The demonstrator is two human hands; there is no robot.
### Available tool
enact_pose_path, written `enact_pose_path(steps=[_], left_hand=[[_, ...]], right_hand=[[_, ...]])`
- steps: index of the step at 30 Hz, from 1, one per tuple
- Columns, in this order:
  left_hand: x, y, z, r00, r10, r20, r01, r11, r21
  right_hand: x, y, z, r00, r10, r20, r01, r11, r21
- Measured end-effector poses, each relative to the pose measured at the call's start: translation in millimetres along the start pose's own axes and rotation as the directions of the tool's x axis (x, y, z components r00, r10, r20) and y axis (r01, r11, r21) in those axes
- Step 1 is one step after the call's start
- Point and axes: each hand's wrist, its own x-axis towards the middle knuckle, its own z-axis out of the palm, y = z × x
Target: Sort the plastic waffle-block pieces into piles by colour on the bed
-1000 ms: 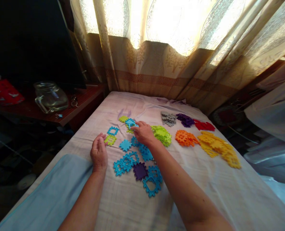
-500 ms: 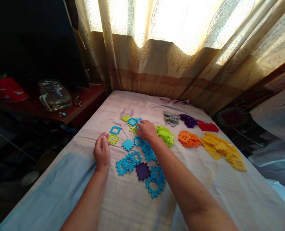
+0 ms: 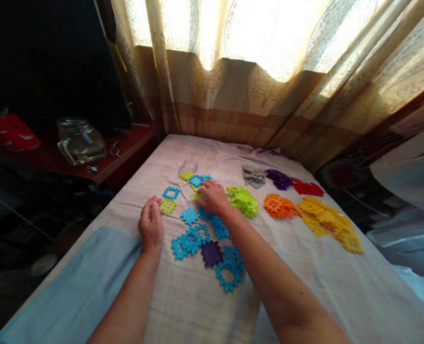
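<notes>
My right hand (image 3: pixel 213 197) reaches over the middle of the bed, its curled fingers on a green interlocking tile (image 3: pixel 195 195) that is mostly covered. Just beyond the fingertips lies a blue tile (image 3: pixel 195 180), with a solid green tile (image 3: pixel 186 175) behind it. My left hand (image 3: pixel 151 222) rests on its side with fingers and thumb curled together. Its fingertips meet the edge of a green window-shaped tile (image 3: pixel 168 206); whether they pinch it is hidden. A blue frame tile (image 3: pixel 170 193) lies just beyond. Several blue tiles (image 3: pixel 190 241) and a purple tile (image 3: pixel 212 253) are nearer me.
Piles of green (image 3: pixel 244 201), orange (image 3: pixel 280 205), yellow (image 3: pixel 328 217), grey (image 3: pixel 254 176), purple (image 3: pixel 279 179) and red (image 3: pixel 307 187) tiles lie to the right. A glass jug (image 3: pixel 81 143) stands on the side table (image 3: pixel 107 169). Curtains (image 3: pixel 229 100) hang behind the bed.
My right hand has moved slightly left and toward me, from beside the blue tile down onto the green one. My left hand has stayed in place.
</notes>
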Motion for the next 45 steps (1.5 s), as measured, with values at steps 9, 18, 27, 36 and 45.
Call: enact_pose_path(steps=[9, 18, 27, 36, 45], left_hand=[[1.4, -3.3, 0.0, 1.000, 0.005, -0.002, -0.005, 1.000, 0.005], [1.6, -2.7, 0.9, 1.000, 0.009, 0.002, -0.009, 1.000, 0.003], [1.8, -3.5, 0.1, 1.000, 0.015, 0.008, -0.015, 1.000, 0.005], [0.7, -1.2, 0.3, 1.000, 0.010, 0.000, -0.010, 1.000, -0.002], [1.0, -1.2, 0.1, 1.000, 0.000, -0.001, 0.000, 1.000, -0.006]], right_hand=[[-15.4, 30.6, -30.4, 0.917, 0.334, -0.216, -0.282, 0.929, 0.240], [-59.2, 82.4, -49.8, 0.829, 0.548, -0.109, -0.558, 0.819, -0.135], [-27.1, 32.4, -32.9, 0.966, 0.257, -0.033, -0.259, 0.959, -0.113], [13.5, -17.9, -4.0, 0.974, 0.197, 0.115, -0.173, 0.966, -0.191], [9.9, -34.9, -12.9, 0.973, 0.184, 0.142, -0.168, 0.979, -0.118]])
